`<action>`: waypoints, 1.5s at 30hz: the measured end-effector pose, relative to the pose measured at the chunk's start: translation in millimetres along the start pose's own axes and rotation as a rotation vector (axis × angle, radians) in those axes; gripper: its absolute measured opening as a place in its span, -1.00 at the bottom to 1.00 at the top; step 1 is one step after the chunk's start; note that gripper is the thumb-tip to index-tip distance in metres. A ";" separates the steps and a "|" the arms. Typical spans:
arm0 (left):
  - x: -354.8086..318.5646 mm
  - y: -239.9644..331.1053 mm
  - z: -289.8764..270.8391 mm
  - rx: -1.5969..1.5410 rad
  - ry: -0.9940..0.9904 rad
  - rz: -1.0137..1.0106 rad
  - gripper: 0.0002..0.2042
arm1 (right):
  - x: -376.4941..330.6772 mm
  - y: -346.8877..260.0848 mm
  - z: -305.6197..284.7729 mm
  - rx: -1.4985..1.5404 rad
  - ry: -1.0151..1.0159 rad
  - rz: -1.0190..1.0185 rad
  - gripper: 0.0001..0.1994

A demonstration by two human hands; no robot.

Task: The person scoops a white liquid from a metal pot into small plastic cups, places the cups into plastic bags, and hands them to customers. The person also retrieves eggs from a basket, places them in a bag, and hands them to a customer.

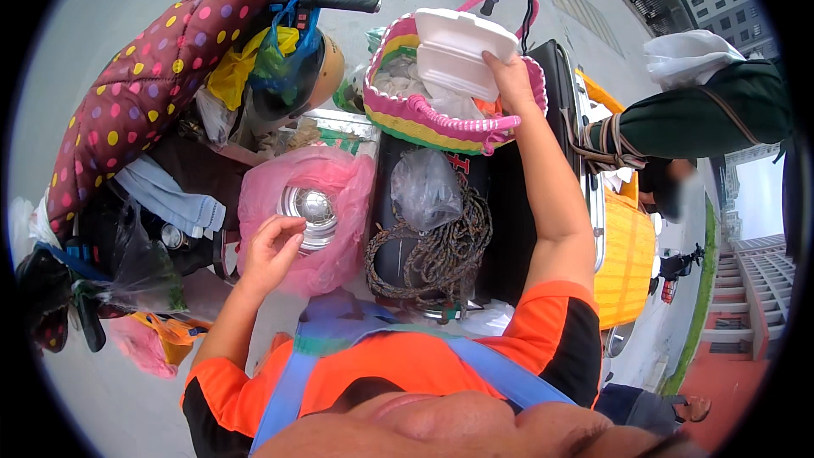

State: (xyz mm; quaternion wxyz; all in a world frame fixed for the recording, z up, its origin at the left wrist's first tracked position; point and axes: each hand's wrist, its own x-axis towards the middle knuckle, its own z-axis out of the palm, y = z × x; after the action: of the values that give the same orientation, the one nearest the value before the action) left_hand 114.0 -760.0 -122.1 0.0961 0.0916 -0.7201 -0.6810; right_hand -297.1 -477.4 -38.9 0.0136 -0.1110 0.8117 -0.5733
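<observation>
Atop the woven pink-and-yellow basket (424, 114) at the far end of the black seat (509, 203), the right hand (509, 76) grips a white foam box (458, 47). Fingers loosely curled, the left hand (273, 248) touches the pink bag (339, 178) around a metal lid (312, 208); beside it lie coiled rope (441, 254) and a clear bag (424, 187).

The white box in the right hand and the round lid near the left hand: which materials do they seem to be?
White box: likely foam plastic, judging by its matte, thick, moulded clamshell shape. Round lid: probably polished metal, shiny with reflections, lying on a pink plastic bag.
</observation>
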 end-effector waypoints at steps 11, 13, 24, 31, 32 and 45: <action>320.6 99.2 159.2 0.822 -0.834 0.403 -0.77 | -93.7 -4.9 -105.5 0.718 0.443 -0.244 -0.51; 361.0 57.7 192.7 1.184 -1.068 0.393 -0.73 | -84.2 -4.3 -107.5 0.797 0.332 -0.229 -0.49; 388.8 78.8 193.9 0.410 -1.023 0.385 -0.79 | -84.9 8.9 -107.8 0.859 0.318 -0.127 -0.37; 371.3 56.8 154.0 0.279 -1.062 -0.428 -0.79 | -83.0 11.9 -109.9 0.871 0.283 -0.093 -0.38; 375.3 49.0 154.0 0.533 -1.084 -0.223 -0.84 | -82.6 12.3 -109.0 0.875 0.282 -0.081 -0.38; 415.3 -3.9 259.9 0.732 -1.048 0.553 -0.40 | -82.3 10.7 -108.7 0.958 0.273 -0.055 -0.37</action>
State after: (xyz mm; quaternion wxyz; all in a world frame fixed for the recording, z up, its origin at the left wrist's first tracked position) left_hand -355.0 -619.1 -134.3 -0.1313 -0.4093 -0.8517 -0.2995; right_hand -234.9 -357.1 -20.4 -0.0585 -0.0376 0.4482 -0.8912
